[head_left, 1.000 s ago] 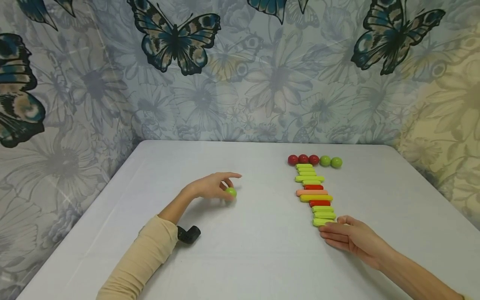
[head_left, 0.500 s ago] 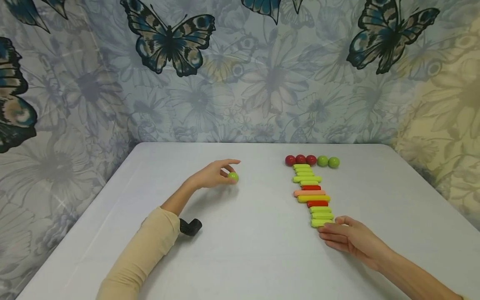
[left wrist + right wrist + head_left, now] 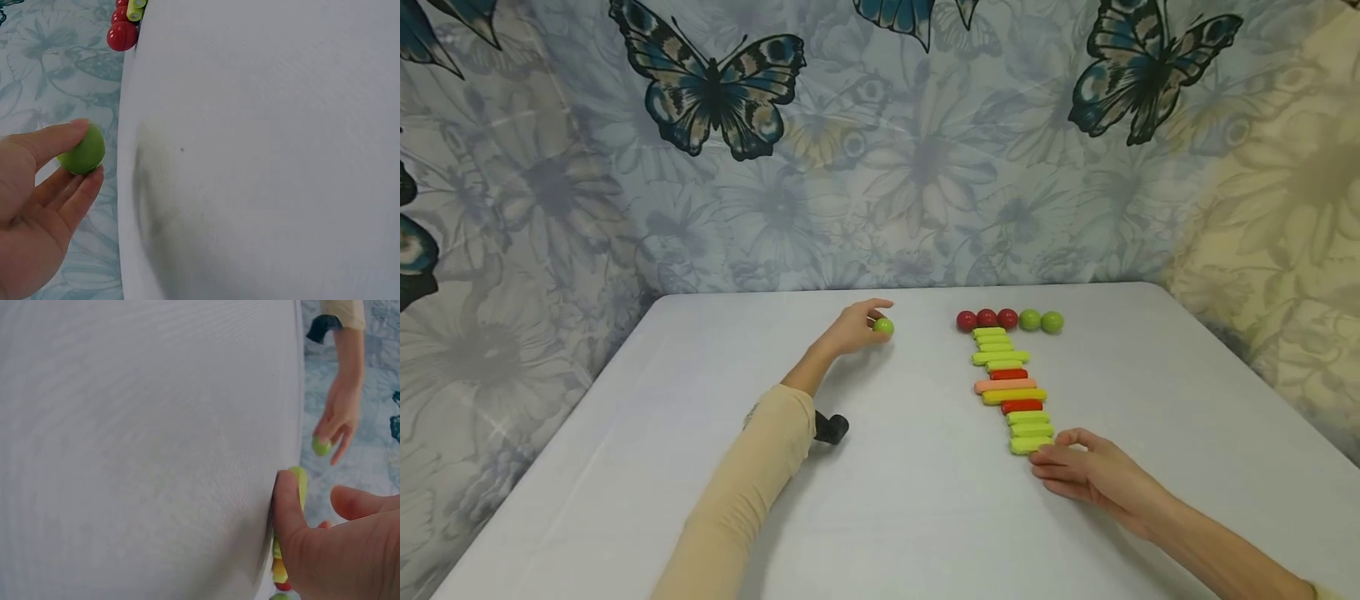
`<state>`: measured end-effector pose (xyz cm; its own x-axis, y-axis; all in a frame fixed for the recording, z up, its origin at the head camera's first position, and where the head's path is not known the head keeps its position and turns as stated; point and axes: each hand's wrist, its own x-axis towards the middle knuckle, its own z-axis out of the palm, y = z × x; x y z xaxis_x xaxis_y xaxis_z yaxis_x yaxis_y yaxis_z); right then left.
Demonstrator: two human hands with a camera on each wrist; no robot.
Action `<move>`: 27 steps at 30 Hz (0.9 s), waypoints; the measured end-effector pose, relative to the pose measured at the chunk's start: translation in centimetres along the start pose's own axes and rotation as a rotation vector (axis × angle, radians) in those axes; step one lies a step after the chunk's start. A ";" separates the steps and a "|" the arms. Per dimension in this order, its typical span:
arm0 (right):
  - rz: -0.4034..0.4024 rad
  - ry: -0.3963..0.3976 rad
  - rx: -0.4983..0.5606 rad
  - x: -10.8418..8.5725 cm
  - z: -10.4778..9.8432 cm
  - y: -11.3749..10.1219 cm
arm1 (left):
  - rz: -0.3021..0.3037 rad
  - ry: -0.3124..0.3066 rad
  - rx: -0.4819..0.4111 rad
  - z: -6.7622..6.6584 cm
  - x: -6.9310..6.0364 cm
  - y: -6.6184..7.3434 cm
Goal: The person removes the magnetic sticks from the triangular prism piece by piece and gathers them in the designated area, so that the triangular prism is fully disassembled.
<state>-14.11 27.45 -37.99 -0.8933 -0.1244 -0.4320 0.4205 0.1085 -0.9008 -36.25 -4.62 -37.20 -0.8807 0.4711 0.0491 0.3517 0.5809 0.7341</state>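
Observation:
My left hand [image 3: 853, 327] pinches a glossy green ball [image 3: 883, 326] between thumb and fingers, above the far part of the white table. The left wrist view shows the thumb on one side of the ball and fingertips on the other. My right hand [image 3: 1101, 479] rests at the near end of a column of short rounded sticks; its extended fingers touch the nearest lime-green stick [image 3: 1022, 447]. Red, yellow and pink sticks [image 3: 1003, 387] lie in the column's middle. At its far end, a row holds three red balls [image 3: 987, 319] and two green balls [image 3: 1041, 322].
The white table [image 3: 625, 467] ends at a wall [image 3: 917, 192] of butterfly-patterned cloth. A black strap piece [image 3: 832, 429] sits at the left sleeve [image 3: 752, 483]. White tabletop lies between the left hand and the row of balls.
My left hand, with the green ball, has moved forward and to the right, towards the far edge. The right hand stays at the nearest stick. The head view has shifted slightly.

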 end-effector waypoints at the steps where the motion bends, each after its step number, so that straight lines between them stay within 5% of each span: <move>1: -0.002 0.001 0.001 0.0 -0.1 0.0 | -0.001 0.008 0.001 0.3 0.5 0.0; 15: 0.030 0.031 0.054 -0.2 -0.4 0.4 | -0.059 0.084 -0.015 6.2 5.5 2.2; 27: 0.013 0.018 0.061 0.0 -0.1 0.3 | -0.069 0.142 -0.013 8.9 7.1 4.1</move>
<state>-14.01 27.58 -38.28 -0.8901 -0.1059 -0.4432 0.4404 0.0498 -0.8964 -38.24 6.96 -39.89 -0.9390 0.3313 0.0925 0.2853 0.6000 0.7474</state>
